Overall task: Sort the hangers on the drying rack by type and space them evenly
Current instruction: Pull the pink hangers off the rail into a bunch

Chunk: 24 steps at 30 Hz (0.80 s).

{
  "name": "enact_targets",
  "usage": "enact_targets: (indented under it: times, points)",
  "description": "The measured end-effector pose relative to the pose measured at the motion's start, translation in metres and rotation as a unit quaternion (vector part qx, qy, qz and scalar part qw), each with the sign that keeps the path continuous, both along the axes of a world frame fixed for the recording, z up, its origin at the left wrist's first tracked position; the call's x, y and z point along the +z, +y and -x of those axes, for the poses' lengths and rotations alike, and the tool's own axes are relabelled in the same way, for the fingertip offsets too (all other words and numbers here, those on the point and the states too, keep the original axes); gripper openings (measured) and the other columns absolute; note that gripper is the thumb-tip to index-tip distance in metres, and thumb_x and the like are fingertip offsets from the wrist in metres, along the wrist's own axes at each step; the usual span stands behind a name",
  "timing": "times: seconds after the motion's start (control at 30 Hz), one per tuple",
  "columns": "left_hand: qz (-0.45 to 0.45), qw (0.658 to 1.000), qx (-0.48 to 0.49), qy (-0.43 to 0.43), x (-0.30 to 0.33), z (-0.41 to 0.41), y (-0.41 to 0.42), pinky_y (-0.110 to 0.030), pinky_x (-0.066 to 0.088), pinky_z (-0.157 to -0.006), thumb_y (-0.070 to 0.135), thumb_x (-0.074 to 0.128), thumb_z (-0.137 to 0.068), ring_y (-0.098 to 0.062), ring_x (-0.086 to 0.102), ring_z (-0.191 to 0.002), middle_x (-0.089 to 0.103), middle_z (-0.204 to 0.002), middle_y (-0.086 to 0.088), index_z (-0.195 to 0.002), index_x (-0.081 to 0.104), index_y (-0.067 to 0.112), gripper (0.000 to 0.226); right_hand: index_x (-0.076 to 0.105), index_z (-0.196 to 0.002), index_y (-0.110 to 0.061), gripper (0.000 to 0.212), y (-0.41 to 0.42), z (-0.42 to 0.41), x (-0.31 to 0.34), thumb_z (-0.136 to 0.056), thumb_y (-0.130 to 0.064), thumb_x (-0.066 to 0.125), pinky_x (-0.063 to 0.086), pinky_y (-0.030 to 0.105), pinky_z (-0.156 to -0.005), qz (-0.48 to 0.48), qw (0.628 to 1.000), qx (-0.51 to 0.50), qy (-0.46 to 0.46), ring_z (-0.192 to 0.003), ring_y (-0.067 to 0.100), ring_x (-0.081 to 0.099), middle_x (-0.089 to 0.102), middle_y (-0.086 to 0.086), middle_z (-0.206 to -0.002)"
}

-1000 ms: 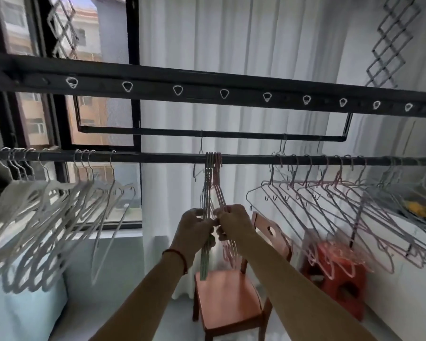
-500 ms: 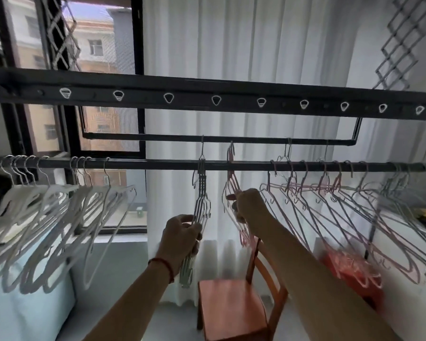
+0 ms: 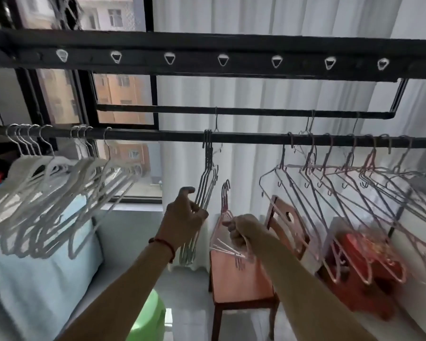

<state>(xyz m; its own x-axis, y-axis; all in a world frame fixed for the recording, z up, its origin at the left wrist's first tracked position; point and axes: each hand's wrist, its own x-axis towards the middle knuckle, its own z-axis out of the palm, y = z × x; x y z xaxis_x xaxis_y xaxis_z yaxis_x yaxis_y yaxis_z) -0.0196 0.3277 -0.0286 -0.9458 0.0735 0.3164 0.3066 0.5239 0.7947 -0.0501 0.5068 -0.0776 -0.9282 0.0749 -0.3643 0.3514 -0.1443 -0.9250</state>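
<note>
- The left hand (image 3: pixel 185 217) grips a small bunch of grey wire hangers (image 3: pixel 208 178); their hooks sit on the black rail (image 3: pixel 244 137) of the drying rack.
- The right hand (image 3: pixel 241 233) is closed around a bunch of pink wire hangers (image 3: pixel 225 217). Their hooks are below the rail and do not touch it.
- The two hands are apart, the right one lower.
- On the left part of the rail hang many white plastic hangers (image 3: pixel 59 193), close together.
- On the right part hang mixed pink and grey wire hangers (image 3: pixel 342 193), tilted and overlapping.
- Below the hands stands a wooden chair (image 3: pixel 241 286), beside it a red stool (image 3: pixel 369 274).
- A white curtain (image 3: pixel 268 99) is behind the rack.
</note>
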Motion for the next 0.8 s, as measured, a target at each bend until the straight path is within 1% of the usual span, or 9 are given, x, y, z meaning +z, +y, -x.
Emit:
enact_targets:
  times: [0.1, 0.23, 0.37, 0.47, 0.57, 0.63, 0.7, 0.77, 0.8]
  points:
    - [0.049, 0.982, 0.086, 0.162, -0.006, -0.022, 0.004, -0.028, 0.047, -0.08, 0.021, 0.066, -0.084, -0.017, 0.059, -0.091, 0.06, -0.107, 0.0, -0.129, 0.052, 0.018, 0.047, 0.058, -0.103, 0.003, 0.031, 0.007, -0.021, -0.031, -0.103, -0.005, 0.028, 0.029, 0.021, -0.032, 0.0, 1.0, 0.024, -0.019, -0.041, 0.008, 0.037, 0.045, 0.0, -0.057]
    - [-0.069, 0.932, 0.191, 0.301, -0.043, -0.067, -0.008, -0.02, 0.038, -0.065, 0.001, 0.053, -0.078, -0.02, 0.046, -0.069, 0.05, -0.079, -0.006, -0.089, 0.049, 0.01, 0.014, 0.06, -0.112, 0.005, 0.029, 0.019, -0.059, -0.058, -0.105, -0.011, 0.038, 0.033, 0.021, -0.035, -0.029, 0.997, 0.066, -0.028, -0.044, 0.01, 0.039, 0.046, 0.001, -0.058]
    - [-0.046, 0.969, 0.237, 0.046, -0.164, -0.094, -0.036, -0.017, 0.041, -0.064, -0.005, 0.058, -0.083, -0.023, 0.057, -0.071, 0.057, -0.074, -0.005, -0.081, 0.052, 0.013, 0.019, 0.063, -0.109, 0.008, 0.028, 0.033, -0.105, -0.095, -0.104, -0.014, 0.046, 0.035, 0.022, -0.037, -0.091, 0.984, 0.149, -0.044, -0.041, 0.011, 0.04, 0.046, 0.0, -0.055]
    - [0.088, 0.978, 0.08, -0.174, -0.241, -0.098, -0.05, -0.031, 0.05, -0.086, 0.015, 0.064, -0.072, -0.029, 0.064, -0.099, 0.067, -0.101, -0.007, -0.106, 0.063, 0.01, 0.034, 0.065, -0.11, 0.007, 0.032, 0.037, -0.135, -0.119, -0.103, -0.02, 0.05, 0.036, 0.024, -0.041, -0.113, 0.959, 0.25, -0.069, -0.043, 0.011, 0.04, 0.045, -0.001, -0.057]
    - [0.142, 0.959, -0.031, -0.245, -0.265, -0.09, -0.062, -0.026, 0.032, -0.108, 0.018, 0.069, -0.078, -0.029, 0.045, -0.134, 0.048, -0.144, -0.014, -0.146, 0.039, 0.004, 0.076, 0.066, -0.114, 0.005, 0.037, 0.022, -0.155, -0.124, -0.1, -0.027, 0.055, 0.035, 0.022, -0.044, -0.128, 0.935, 0.324, -0.059, -0.047, 0.01, 0.038, 0.045, -0.004, -0.059]
    - [0.194, 0.953, -0.058, -0.226, -0.264, -0.083, -0.079, -0.029, 0.02, -0.116, 0.023, 0.071, -0.081, -0.028, 0.029, -0.145, 0.032, -0.156, -0.012, -0.154, 0.022, 0.005, 0.09, 0.067, -0.115, 0.003, 0.045, 0.007, -0.163, -0.122, -0.093, -0.036, 0.063, 0.034, 0.022, -0.046, -0.13, 0.92, 0.368, -0.034, -0.051, 0.011, 0.037, 0.046, -0.003, -0.062]
    - [0.217, 0.953, -0.082, -0.197, -0.255, -0.079, -0.105, -0.03, 0.028, -0.115, 0.03, 0.068, -0.086, -0.029, 0.042, -0.137, 0.047, -0.145, -0.009, -0.146, 0.042, 0.013, 0.068, 0.069, -0.112, -0.002, 0.046, -0.005, -0.167, -0.116, -0.088, -0.042, 0.07, 0.035, 0.024, -0.046, -0.158, 0.896, 0.415, -0.011, -0.052, 0.012, 0.038, 0.048, -0.002, -0.065]
    - [0.169, 0.96, -0.104, -0.198, -0.24, -0.085, -0.131, -0.034, 0.048, -0.094, 0.032, 0.057, -0.094, -0.016, 0.062, -0.09, 0.063, -0.095, 0.002, -0.095, 0.063, 0.032, 0.006, 0.073, -0.103, -0.013, 0.036, -0.018, -0.168, -0.108, -0.086, -0.044, 0.073, 0.041, 0.028, -0.05, -0.25, 0.862, 0.441, 0.017, -0.055, 0.014, 0.045, 0.054, 0.0, -0.068]
    - [0.168, 0.957, -0.11, -0.207, -0.227, -0.093, -0.14, -0.035, 0.052, -0.081, 0.03, 0.052, -0.099, -0.011, 0.058, -0.071, 0.057, -0.075, 0.006, -0.075, 0.056, 0.028, 0.024, 0.074, -0.098, -0.016, 0.03, -0.025, -0.166, -0.104, -0.086, -0.044, 0.072, 0.045, 0.029, -0.053, -0.324, 0.837, 0.439, 0.045, -0.057, 0.015, 0.049, 0.058, 0.001, -0.07]
